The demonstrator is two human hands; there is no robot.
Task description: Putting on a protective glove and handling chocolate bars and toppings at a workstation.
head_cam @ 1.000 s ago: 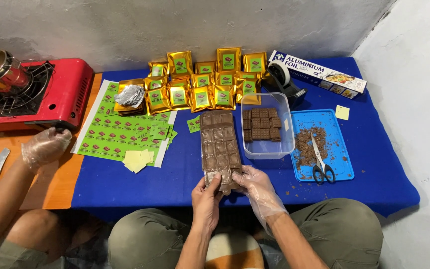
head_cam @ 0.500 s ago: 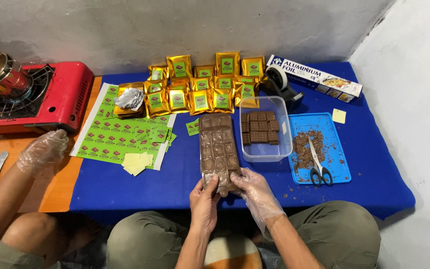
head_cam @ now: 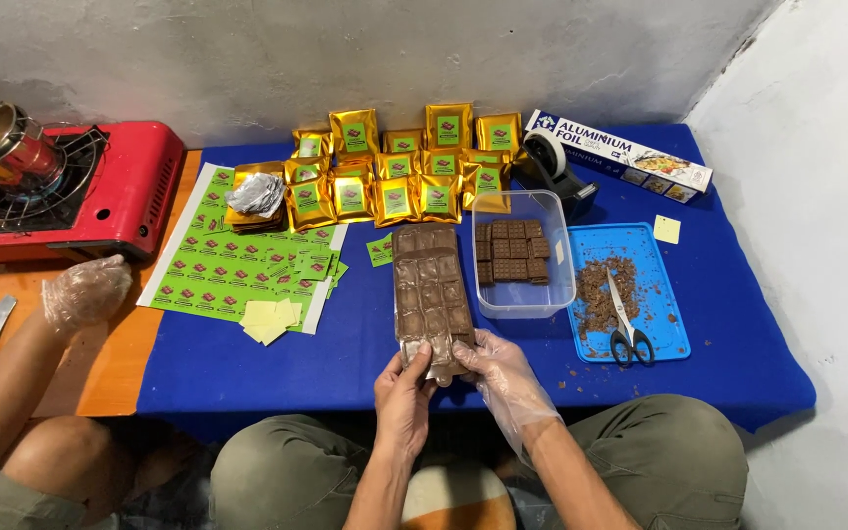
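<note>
A long clear mould tray filled with brown chocolate blocks lies lengthwise on the blue tablecloth. My left hand, bare, grips the tray's near end from the left. My right hand, in a thin clear plastic glove, holds the same end from the right. Right of the tray stands a clear plastic box with several chocolate squares inside.
Gold pouches with green labels stand in rows at the back. Green label sheets lie left. A blue board carries chocolate crumbs and scissors. A foil box, tape dispenser, red stove. Another person's gloved hand rests left.
My hands keep their hold on the tray's near end, which has barely shifted. The other person's gloved hand has moved slightly toward the near side.
</note>
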